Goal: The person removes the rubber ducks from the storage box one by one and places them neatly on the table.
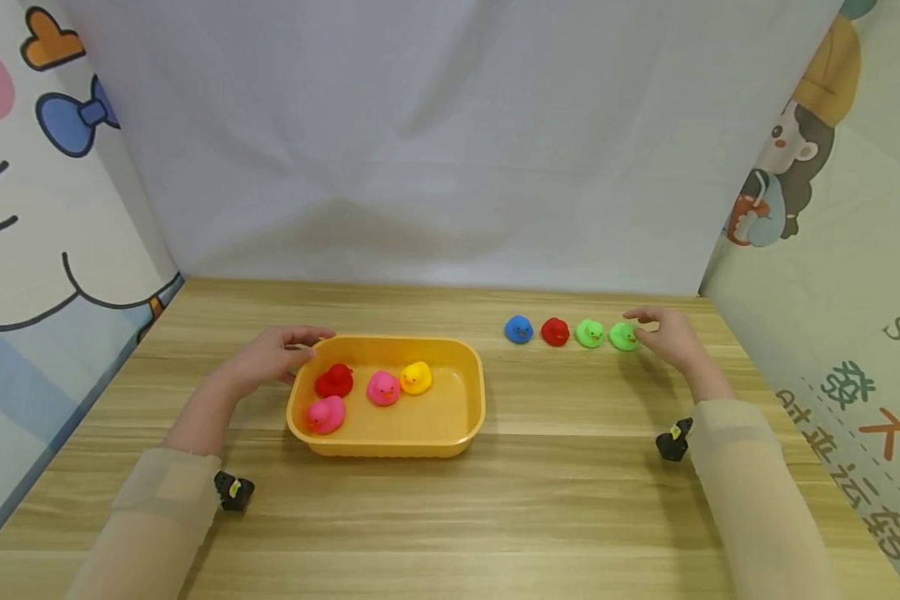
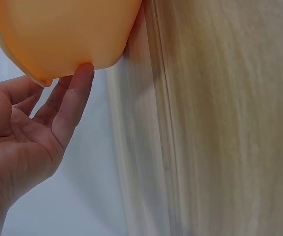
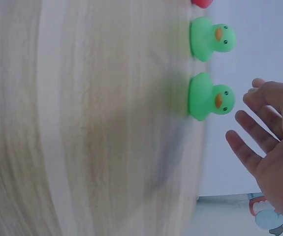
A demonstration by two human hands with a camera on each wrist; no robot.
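Note:
A yellow-orange plastic basin stands left of the table's middle. My left hand rests at its far left corner, fingers at the rim; in the left wrist view a fingertip touches the outer wall. Inside lie a red toy duck, two pink ducks and a yellow duck. My right hand hovers beside the rightmost green duck. In the right wrist view its loosely bent fingers stay apart from that green duck and hold nothing.
Left of the rightmost duck, a second green duck, a red duck and a blue duck stand in a row near the table's back. A white cloth hangs behind the wooden table; printed panels flank both sides.

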